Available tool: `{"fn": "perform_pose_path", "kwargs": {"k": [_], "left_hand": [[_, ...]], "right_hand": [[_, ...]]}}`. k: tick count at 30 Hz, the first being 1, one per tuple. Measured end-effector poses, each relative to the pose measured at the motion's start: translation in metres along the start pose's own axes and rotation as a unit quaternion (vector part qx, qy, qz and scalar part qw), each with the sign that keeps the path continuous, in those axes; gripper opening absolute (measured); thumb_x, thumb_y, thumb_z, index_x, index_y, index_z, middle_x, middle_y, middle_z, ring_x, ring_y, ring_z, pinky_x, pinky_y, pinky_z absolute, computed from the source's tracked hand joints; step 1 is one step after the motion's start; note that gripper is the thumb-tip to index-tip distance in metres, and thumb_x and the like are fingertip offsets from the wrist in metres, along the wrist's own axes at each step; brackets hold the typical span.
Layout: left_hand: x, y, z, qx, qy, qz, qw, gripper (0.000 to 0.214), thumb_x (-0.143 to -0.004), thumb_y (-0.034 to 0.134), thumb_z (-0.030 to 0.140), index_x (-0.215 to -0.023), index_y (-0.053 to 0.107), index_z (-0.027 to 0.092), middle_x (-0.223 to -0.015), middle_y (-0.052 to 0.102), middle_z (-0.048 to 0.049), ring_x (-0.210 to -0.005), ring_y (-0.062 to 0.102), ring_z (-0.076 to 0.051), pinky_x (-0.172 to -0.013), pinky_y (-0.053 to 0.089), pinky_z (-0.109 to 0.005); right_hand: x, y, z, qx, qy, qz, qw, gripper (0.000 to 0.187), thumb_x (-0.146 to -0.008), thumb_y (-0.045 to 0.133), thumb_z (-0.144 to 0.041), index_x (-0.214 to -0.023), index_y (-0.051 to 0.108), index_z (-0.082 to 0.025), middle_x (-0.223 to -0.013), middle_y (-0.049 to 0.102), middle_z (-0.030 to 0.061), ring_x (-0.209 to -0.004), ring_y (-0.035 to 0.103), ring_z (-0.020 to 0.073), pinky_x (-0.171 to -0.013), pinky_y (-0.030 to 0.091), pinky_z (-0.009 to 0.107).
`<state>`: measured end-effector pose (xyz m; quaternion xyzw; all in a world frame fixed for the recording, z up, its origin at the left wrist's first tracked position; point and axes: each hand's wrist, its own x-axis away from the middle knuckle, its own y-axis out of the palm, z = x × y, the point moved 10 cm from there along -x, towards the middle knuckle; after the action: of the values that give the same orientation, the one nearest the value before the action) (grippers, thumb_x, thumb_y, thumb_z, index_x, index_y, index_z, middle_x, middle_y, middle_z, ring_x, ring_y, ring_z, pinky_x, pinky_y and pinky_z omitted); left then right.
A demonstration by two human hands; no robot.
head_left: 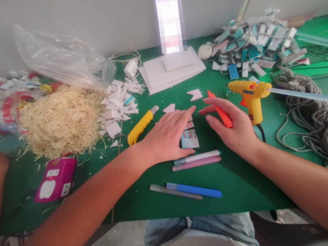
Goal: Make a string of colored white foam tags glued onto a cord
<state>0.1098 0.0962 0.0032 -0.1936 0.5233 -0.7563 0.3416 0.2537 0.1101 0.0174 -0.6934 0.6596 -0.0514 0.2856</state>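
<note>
Denim shorts point(235, 226): one pair, mine, at the near edge of the green table point(135, 206).
Lower markers: two, a grey marker point(172, 191) and a blue marker point(193, 189), lying close together.
Upper markers: two, a teal-capped white marker point(198, 157) and a pink marker point(197, 163), side by side.
Magenta power socket point(56, 180): one, on my left.
Left hand point(168, 136): spread palm-down, fingers long, partly covering the striped foam pieces point(190, 142); I cannot tell whether it pinches any, nor count them fully.
Right hand point(232, 124): half curled, thumb and forefinger apart at the tips, with one orange marker point(225, 116) lodged across the fingers, just right of those pieces.
Yellow utility knife point(141, 130): one, blade end away from me.
Yellow glue gun point(249, 90): one, with one glue stick point(307, 95) in its back.
Grey yarn point(308, 109): one bundle, right.
Straw point(62, 119): one heap, left.
White foam scraps point(115, 105): too many to count.
Blue-and-white offcuts point(255, 40): one big pile, far right.
</note>
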Motion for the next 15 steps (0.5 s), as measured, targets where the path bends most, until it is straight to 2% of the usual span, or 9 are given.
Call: {"fn": "perform_pose_path", "kwargs": {"k": [7, 15], "left_hand": [[-0.0048, -0.001, 0.0066, -0.042, 0.012, -0.025, 0.999, 0.103, -0.083, 0.082, 0.042, -0.161, 0.025, 0.005, -0.15, 0.056, -0.0239, -0.141, 0.053, -0.038, -0.12, 0.044, -0.053], [-0.0073, -0.0036, 0.0068, -0.059, 0.05, -0.019, 0.997, 0.091, -0.089, 0.073, 0.041, -0.16, 0.026, 0.009, -0.14, 0.061, -0.0199, -0.13, 0.06, -0.035, -0.114, 0.046, -0.05]], "right_hand": [[-0.0002, -0.0011, -0.0016, -0.007, -0.006, -0.003, 1.0, 0.035, -0.091, 0.062, -0.021, -0.125, 0.066, -0.026, -0.105, 0.082, 0.0046, -0.1, 0.078, 0.0233, -0.096, 0.062, 0.046], [-0.001, 0.0001, -0.0007, -0.017, -0.003, -0.009, 1.0, 0.035, -0.09, 0.063, -0.021, -0.124, 0.067, -0.025, -0.105, 0.083, 0.0048, -0.098, 0.078, 0.0228, -0.094, 0.063, 0.045]]}}
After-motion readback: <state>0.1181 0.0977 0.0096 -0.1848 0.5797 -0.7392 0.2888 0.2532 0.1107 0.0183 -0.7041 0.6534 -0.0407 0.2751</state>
